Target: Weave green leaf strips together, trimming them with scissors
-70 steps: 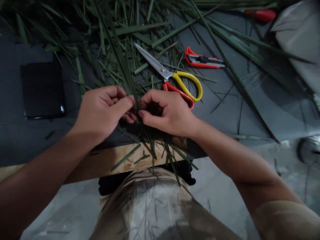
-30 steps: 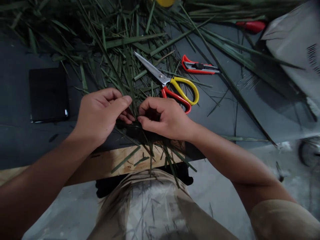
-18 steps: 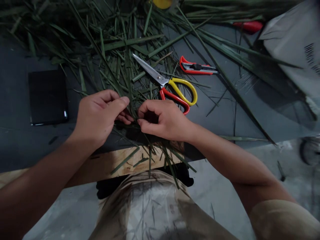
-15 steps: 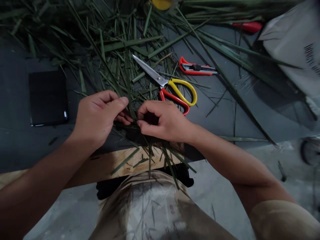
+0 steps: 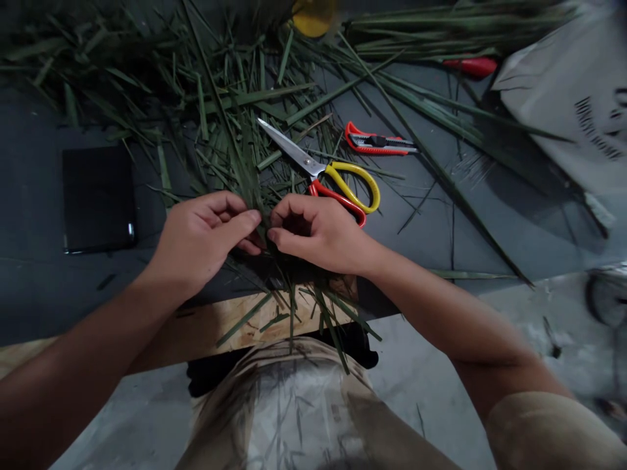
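My left hand and my right hand meet over the table's near edge, their fingertips pinching narrow green palm-leaf strips close together. The strips fan upward into a loose pile and hang down past the edge. What the fingers do inside the bunch is hidden. Just beyond my right hand lie steel scissors with red and yellow handles, not touching it. Farther right sits a red utility knife.
A black tablet-like slab lies left on the dark tabletop, above a plywood edge. A white sack, a red-handled tool and a yellow round object lie beyond. Concrete floor shows below right.
The view has tilted upward, so the scissors, knife and leaf pile sit lower in the picture. My hands still pinch the strips in nearly the same place.
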Demonstrator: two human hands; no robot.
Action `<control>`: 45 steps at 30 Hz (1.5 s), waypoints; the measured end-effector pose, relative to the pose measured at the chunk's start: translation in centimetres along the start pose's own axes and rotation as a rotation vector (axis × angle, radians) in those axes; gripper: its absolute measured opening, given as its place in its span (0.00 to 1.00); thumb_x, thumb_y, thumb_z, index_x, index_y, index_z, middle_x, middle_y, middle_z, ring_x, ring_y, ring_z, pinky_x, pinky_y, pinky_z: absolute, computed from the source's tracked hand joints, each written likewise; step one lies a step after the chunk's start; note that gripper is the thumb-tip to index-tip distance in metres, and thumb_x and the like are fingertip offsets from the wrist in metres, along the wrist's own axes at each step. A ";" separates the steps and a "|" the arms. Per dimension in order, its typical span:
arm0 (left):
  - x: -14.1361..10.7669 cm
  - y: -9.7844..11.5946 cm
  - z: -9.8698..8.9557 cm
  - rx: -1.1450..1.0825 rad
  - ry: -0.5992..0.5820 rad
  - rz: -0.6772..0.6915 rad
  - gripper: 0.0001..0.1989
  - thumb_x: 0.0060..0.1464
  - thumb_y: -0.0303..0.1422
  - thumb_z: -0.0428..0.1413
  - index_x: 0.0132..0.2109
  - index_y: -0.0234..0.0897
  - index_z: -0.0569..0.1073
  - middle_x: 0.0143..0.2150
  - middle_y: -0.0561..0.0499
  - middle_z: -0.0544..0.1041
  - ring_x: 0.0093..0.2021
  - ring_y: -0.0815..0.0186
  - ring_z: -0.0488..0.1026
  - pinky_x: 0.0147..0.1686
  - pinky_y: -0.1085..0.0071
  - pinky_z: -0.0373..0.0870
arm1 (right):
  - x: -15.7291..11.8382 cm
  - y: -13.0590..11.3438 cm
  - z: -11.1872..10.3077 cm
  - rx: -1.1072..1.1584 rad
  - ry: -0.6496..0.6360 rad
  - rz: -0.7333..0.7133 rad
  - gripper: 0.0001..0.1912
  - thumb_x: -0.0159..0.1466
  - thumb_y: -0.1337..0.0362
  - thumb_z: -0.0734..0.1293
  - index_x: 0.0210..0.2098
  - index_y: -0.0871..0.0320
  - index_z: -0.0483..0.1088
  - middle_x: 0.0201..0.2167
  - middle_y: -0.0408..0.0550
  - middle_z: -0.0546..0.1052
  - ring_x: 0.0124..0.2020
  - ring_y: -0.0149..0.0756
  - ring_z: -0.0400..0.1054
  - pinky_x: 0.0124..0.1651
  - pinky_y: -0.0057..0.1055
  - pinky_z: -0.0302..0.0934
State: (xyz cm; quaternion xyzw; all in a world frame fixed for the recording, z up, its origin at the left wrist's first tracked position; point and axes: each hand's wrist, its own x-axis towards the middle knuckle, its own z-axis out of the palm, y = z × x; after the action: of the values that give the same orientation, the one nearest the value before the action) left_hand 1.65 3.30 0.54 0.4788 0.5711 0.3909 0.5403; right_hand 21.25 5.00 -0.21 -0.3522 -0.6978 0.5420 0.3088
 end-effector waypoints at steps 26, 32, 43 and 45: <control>-0.3 0.8 0.1 0.118 0.005 0.012 0.08 0.44 0.32 0.66 0.25 0.41 0.74 0.20 0.55 0.76 0.19 0.67 0.76 0.18 0.77 0.69 | -0.2 -0.6 0.5 0.080 0.038 0.076 0.05 0.59 0.67 0.68 0.29 0.58 0.67 0.21 0.34 0.63 0.24 0.23 0.56 0.27 0.25 0.51; -0.4 -0.1 -0.2 0.022 -0.076 -0.082 0.11 0.49 0.35 0.68 0.26 0.42 0.73 0.20 0.53 0.76 0.21 0.62 0.78 0.24 0.70 0.77 | 0.0 -0.4 0.4 0.216 0.015 0.153 0.06 0.60 0.66 0.69 0.28 0.58 0.67 0.20 0.34 0.64 0.22 0.23 0.56 0.24 0.23 0.51; -0.2 0.4 0.2 -0.150 0.108 -0.040 0.10 0.50 0.34 0.66 0.29 0.38 0.73 0.24 0.56 0.76 0.22 0.69 0.75 0.24 0.73 0.75 | 0.1 -1.8 -1.9 0.147 -0.429 0.358 0.09 0.59 0.68 0.67 0.24 0.58 0.65 0.18 0.34 0.62 0.20 0.21 0.54 0.22 0.21 0.49; -0.3 0.4 0.3 -0.193 0.112 -0.066 0.10 0.50 0.33 0.66 0.28 0.38 0.72 0.23 0.56 0.76 0.21 0.68 0.75 0.23 0.73 0.75 | 0.0 -1.9 -2.0 0.158 -0.424 0.370 0.08 0.61 0.65 0.68 0.27 0.58 0.66 0.20 0.34 0.64 0.22 0.22 0.56 0.23 0.21 0.51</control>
State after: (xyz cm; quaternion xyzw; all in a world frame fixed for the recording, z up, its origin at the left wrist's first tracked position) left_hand 1.96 3.06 1.02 0.3829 0.5757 0.4519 0.5637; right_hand 22.56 5.77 2.11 -0.3275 -0.6262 0.7032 0.0785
